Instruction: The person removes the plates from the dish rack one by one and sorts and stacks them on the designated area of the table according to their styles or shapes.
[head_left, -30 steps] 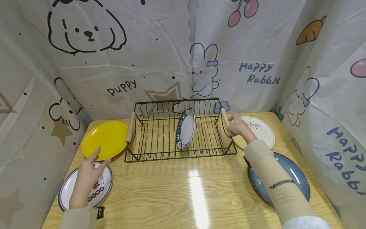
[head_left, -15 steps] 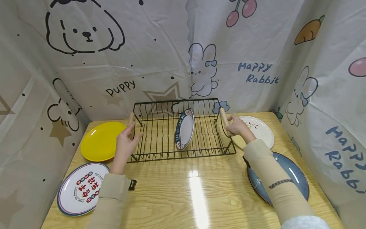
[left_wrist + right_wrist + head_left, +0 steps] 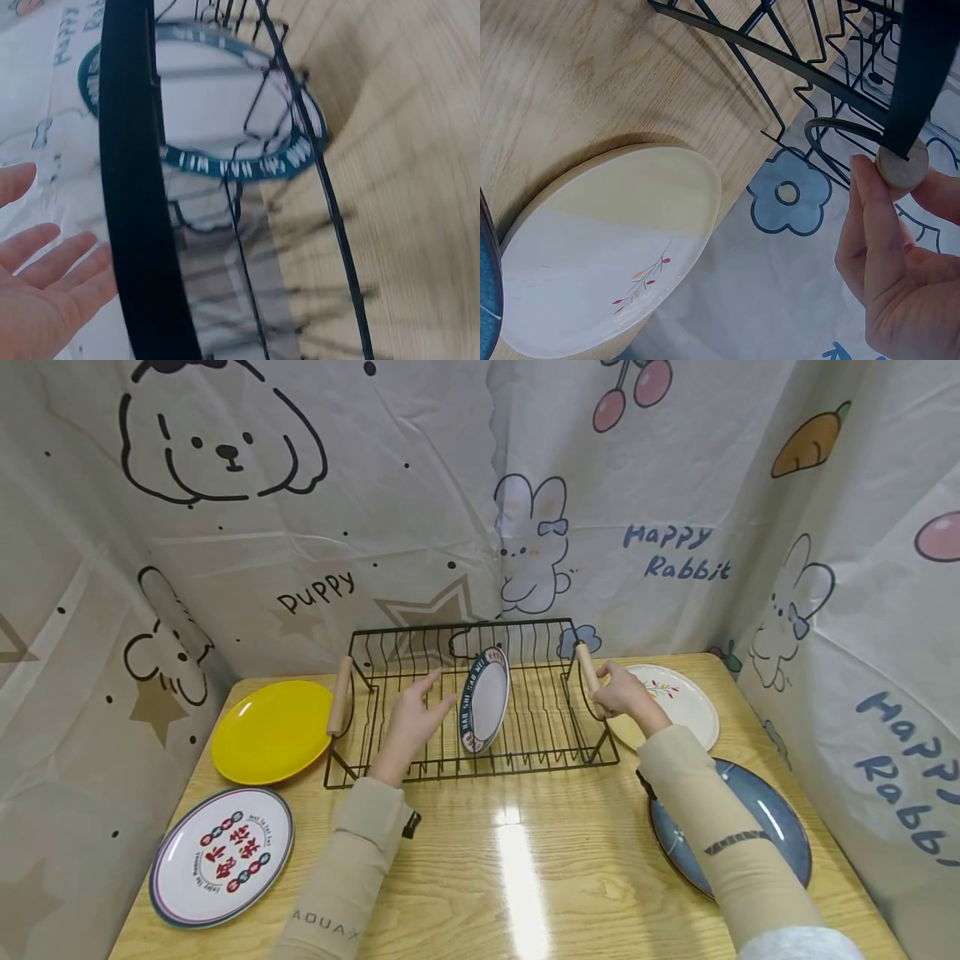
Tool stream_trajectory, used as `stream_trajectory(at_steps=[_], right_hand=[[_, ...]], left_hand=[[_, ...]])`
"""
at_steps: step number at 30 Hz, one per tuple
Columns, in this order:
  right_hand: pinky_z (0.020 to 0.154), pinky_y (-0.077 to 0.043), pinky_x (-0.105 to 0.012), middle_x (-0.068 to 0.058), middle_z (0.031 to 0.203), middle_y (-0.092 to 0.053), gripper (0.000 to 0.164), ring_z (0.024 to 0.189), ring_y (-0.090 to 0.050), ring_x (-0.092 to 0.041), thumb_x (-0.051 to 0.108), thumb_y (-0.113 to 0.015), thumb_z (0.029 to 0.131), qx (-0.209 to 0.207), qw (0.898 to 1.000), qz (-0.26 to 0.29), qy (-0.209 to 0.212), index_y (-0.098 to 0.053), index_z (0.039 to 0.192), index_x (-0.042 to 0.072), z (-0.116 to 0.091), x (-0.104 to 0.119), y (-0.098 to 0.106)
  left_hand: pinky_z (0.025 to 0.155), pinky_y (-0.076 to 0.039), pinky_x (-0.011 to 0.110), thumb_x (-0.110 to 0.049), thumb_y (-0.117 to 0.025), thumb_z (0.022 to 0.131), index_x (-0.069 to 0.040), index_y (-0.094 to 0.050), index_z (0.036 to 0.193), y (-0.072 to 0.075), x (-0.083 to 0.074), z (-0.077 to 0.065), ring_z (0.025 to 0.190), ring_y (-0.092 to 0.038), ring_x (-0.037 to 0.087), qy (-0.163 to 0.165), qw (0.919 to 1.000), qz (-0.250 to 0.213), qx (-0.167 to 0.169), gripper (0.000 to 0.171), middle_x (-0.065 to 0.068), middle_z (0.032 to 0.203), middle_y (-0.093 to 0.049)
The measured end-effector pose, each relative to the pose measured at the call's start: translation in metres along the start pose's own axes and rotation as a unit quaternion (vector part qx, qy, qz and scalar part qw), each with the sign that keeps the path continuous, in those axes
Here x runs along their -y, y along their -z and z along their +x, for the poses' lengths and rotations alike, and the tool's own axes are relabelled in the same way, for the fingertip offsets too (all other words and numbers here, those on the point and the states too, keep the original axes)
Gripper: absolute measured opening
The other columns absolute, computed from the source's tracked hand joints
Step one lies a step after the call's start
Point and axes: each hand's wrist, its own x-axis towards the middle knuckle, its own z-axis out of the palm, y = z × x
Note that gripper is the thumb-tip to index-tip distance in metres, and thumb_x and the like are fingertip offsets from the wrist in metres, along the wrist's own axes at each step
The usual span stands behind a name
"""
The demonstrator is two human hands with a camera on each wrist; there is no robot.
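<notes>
A black wire dish rack (image 3: 420, 768) with wooden handles stands at the back of the table. One white plate with a dark lettered rim (image 3: 487, 702) stands upright in its slots, near the middle. Fingers spread, my left hand (image 3: 412, 718) is over the rack's left half, just left of that plate and apart from it; in the left wrist view the hand (image 3: 52, 292) holds nothing. My right hand (image 3: 624, 692) grips the rack's right wooden handle (image 3: 589, 670). The right wrist view has thumb and fingers pinching the handle's end (image 3: 901, 166).
On the left lie a yellow plate (image 3: 273, 731) and a white plate with red characters (image 3: 221, 856). To the right are a cream-and-white plate with a sprig (image 3: 686, 706) and a blue plate (image 3: 765, 818), partly under my right forearm. A printed cloth (image 3: 420, 527) hangs behind.
My left hand has moved right and forward, from above the left plates, past the left handle, to over the rack beside the upright plate. My right hand keeps its grip.
</notes>
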Motion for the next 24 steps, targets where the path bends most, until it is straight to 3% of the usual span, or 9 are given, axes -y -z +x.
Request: stream_trajectory(at_steps=[3,7,8,11,12,14,16,20,24], right_hand=[[0.052,-0.048,-0.025,-0.026,0.102,-0.046,0.045,0.068,-0.056,-0.024,0.003,-0.052,0.087,0.000,1.000,0.000,0.001,-0.032,0.127,-0.005,0.000,0.000,0.000],[0.052,-0.048,-0.025,-0.026,0.101,-0.047,0.044,0.071,-0.057,-0.026,0.004,-0.052,0.087,0.001,1.000,-0.001,0.001,-0.032,0.126,-0.004,-0.001,0.001,0.000],[0.053,-0.048,-0.026,-0.026,0.101,-0.047,0.044,0.071,-0.057,-0.026,0.004,-0.052,0.087,0.001,1.000,0.000,0.001,-0.033,0.126,-0.004,-0.001,0.001,0.000],[0.059,-0.051,-0.031,-0.026,0.103,-0.046,0.045,0.072,-0.058,-0.026,0.004,-0.052,0.087,0.002,1.000,-0.001,-0.001,-0.033,0.127,-0.004,-0.001,0.001,0.001],[0.060,-0.052,-0.032,-0.027,0.104,-0.046,0.045,0.073,-0.058,-0.027,0.004,-0.052,0.087,0.002,1.000,-0.001,-0.001,-0.032,0.127,-0.004,-0.001,0.002,0.002],[0.060,-0.052,-0.033,-0.028,0.106,-0.046,0.045,0.074,-0.058,-0.028,0.003,-0.052,0.087,0.003,1.000,0.000,-0.001,-0.032,0.127,-0.005,-0.001,0.002,0.002],[0.061,-0.053,-0.033,-0.028,0.107,-0.045,0.045,0.076,-0.059,-0.029,0.003,-0.052,0.087,0.002,1.000,0.000,0.000,-0.032,0.127,-0.005,-0.001,0.002,0.002],[0.062,-0.052,-0.035,-0.028,0.105,-0.046,0.045,0.070,-0.057,-0.025,0.004,-0.052,0.087,0.003,1.000,-0.001,0.000,-0.033,0.127,-0.004,0.001,0.001,0.002],[0.062,-0.052,-0.036,-0.027,0.102,-0.047,0.044,0.067,-0.056,-0.023,0.003,-0.052,0.087,0.003,1.000,-0.001,0.004,-0.033,0.126,-0.005,0.001,0.000,0.002]], left_hand=[[0.054,-0.049,0.037,-0.027,-0.060,0.088,-0.009,-0.040,0.137,-0.014,-0.006,0.004,0.047,-0.048,0.024,0.005,0.9998,0.003,0.022,0.056,0.020,0.134,-0.044],[0.069,-0.051,0.036,-0.024,-0.061,0.087,-0.007,-0.042,0.136,-0.029,-0.015,0.007,0.084,-0.060,0.031,-0.008,0.9990,0.003,0.043,0.055,0.018,0.133,-0.046],[0.063,-0.050,0.037,-0.023,-0.061,0.087,-0.006,-0.042,0.136,-0.033,-0.017,0.007,0.074,-0.058,0.034,-0.012,0.9985,-0.005,0.053,0.055,0.019,0.133,-0.046],[0.062,-0.049,0.033,-0.023,-0.060,0.088,-0.005,-0.042,0.136,-0.043,-0.021,0.009,0.091,-0.059,0.033,-0.014,0.9971,-0.003,0.075,0.055,0.018,0.132,-0.047],[0.066,-0.049,0.033,-0.024,-0.060,0.088,-0.005,-0.041,0.136,-0.046,-0.022,0.009,0.104,-0.056,0.033,-0.013,0.9965,-0.001,0.082,0.055,0.019,0.131,-0.047],[0.071,-0.050,0.035,-0.025,-0.059,0.088,-0.004,-0.041,0.136,-0.052,-0.025,0.010,0.102,-0.057,0.032,-0.008,0.9954,-0.002,0.096,0.055,0.018,0.133,-0.046],[0.084,-0.047,0.036,-0.026,-0.060,0.088,-0.005,-0.040,0.137,-0.057,-0.026,0.010,0.114,-0.050,0.032,0.002,0.9944,0.003,0.106,0.057,0.017,0.136,-0.043],[0.085,-0.048,0.034,-0.027,-0.061,0.086,-0.005,-0.039,0.137,-0.066,-0.028,0.009,0.103,-0.057,0.029,0.007,0.9931,0.025,0.114,0.059,0.018,0.136,-0.042],[0.056,-0.052,0.026,-0.022,-0.062,0.085,-0.001,-0.041,0.135,-0.073,-0.029,0.007,0.062,-0.060,0.020,0.005,0.9931,0.034,0.112,0.058,0.024,0.103,-0.063]])
